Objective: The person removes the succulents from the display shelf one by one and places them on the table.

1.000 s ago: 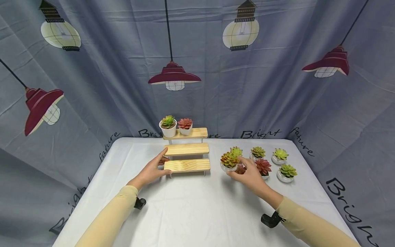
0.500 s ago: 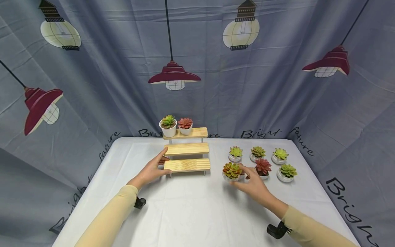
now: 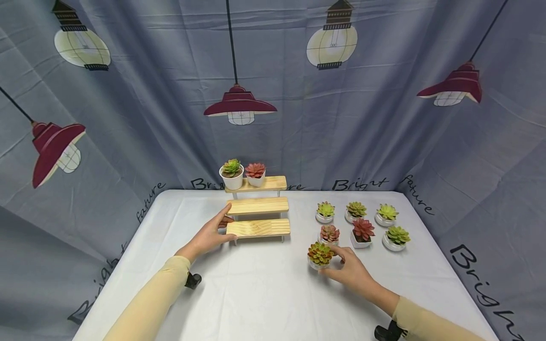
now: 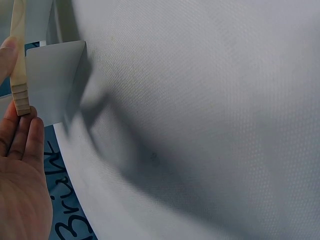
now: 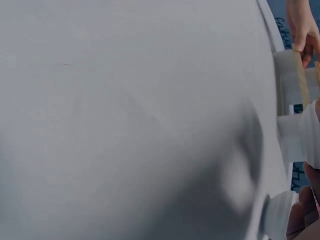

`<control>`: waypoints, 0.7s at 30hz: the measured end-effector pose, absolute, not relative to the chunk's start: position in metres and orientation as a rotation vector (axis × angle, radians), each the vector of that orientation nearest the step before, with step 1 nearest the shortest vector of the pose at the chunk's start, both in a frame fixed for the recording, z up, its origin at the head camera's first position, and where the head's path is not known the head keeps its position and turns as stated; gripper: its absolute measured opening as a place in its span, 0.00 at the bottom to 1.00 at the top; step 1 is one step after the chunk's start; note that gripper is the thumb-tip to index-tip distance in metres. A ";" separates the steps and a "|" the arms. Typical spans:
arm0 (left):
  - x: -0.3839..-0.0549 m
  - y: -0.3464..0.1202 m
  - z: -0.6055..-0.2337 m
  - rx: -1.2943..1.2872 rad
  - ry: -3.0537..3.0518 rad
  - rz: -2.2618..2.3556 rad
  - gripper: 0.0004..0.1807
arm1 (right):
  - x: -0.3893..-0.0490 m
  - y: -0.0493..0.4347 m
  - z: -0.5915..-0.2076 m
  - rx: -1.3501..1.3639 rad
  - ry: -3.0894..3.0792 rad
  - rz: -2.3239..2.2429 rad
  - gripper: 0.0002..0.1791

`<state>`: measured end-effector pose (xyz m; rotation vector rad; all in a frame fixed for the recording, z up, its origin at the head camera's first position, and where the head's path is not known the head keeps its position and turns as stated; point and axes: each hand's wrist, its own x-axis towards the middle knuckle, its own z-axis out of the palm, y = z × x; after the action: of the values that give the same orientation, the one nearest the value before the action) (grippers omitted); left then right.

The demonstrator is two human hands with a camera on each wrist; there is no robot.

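My left hand holds the left end of a three-tier wooden plant stand. In the left wrist view its thumb and fingertips lie around the end of a board. Two potted succulents, one green and one red, stand on the top tier. My right hand pinches a small pot with a red-tipped green succulent, held upright in front of a pinkish succulent. The right wrist view shows the white pot at its right edge, with fingertips just below it.
Several more potted succulents stand at the right: a dark red one, a green one, and a back row including a yellow-green one. The white-covered table ends at a grey printed curtain.
My right hand has brought the red-tipped succulent toward me and lower, uncovering the pinkish and yellow-green succulents behind. The left hand and stand stay put.
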<state>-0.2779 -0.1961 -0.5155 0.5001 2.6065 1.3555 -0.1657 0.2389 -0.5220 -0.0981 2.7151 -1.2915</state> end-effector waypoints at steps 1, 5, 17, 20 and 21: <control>-0.278 -0.196 -0.516 0.499 2.606 1.355 0.60 | -0.165 0.239 -0.525 -0.094 2.707 -1.288 0.49; -0.277 -0.196 -0.515 0.503 2.607 1.352 0.60 | -0.161 0.242 -0.532 -0.073 2.690 -1.286 0.48; -0.277 -0.197 -0.515 0.510 2.597 1.366 0.60 | -0.160 0.261 -0.544 0.018 2.656 -1.311 0.46; -0.278 -0.197 -0.516 0.514 2.611 1.357 0.60 | -0.159 0.263 -0.545 0.044 2.635 -1.320 0.46; -0.278 -0.197 -0.517 0.514 2.615 1.354 0.61 | -0.159 0.264 -0.545 0.044 2.628 -1.326 0.47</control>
<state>-0.2779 -0.1971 -0.5167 0.5137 2.6152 1.3543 -0.1590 0.2640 -0.5454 0.0442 2.6285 -1.3255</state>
